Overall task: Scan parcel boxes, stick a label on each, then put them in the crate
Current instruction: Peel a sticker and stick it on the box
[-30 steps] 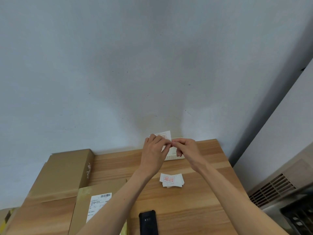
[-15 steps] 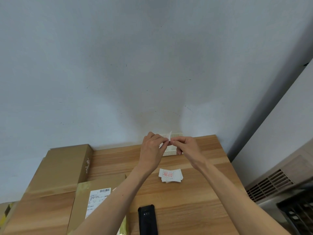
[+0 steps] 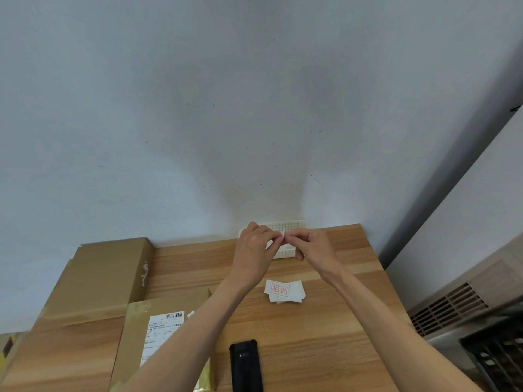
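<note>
Pale blue-grey wall (image 3: 198, 108): fills the upper frame, faintly scuffed, meeting the far edge of the work surface.

Wooden table (image 3: 325, 335): light planked top, running from the wall toward the viewer.

Large cardboard box (image 3: 107, 278): plain brown, at the far left of the table, against the wall.

Parcel box (image 3: 158, 332): brown, nearer the viewer and just right of the large one, partly under the left forearm; a white shipping label (image 3: 161, 335) with a barcode faces up on its top.

Black crate (image 3: 498, 360): slatted, off the table at lower right, only a corner showing, beside a beige vented unit (image 3: 458, 301).

Black handheld scanner (image 3: 245, 364): flat on the table at the near edge, between the two forearms.

White perforated basket (image 3: 288, 226): at the table's far edge against the wall, mostly hidden behind the hands.

Left hand (image 3: 253, 250) and right hand (image 3: 311, 248): raised above the table before the basket, fingertips meeting, both pinching a small white label (image 3: 280, 241) of which only a sliver shows between thumbs and forefingers; the rest of it cannot be made out.

Stack of labels (image 3: 285, 291): white slips loosely piled on the table, red printed characters on the top one, lying below and nearer than the hands, well apart from the pinch.
</note>
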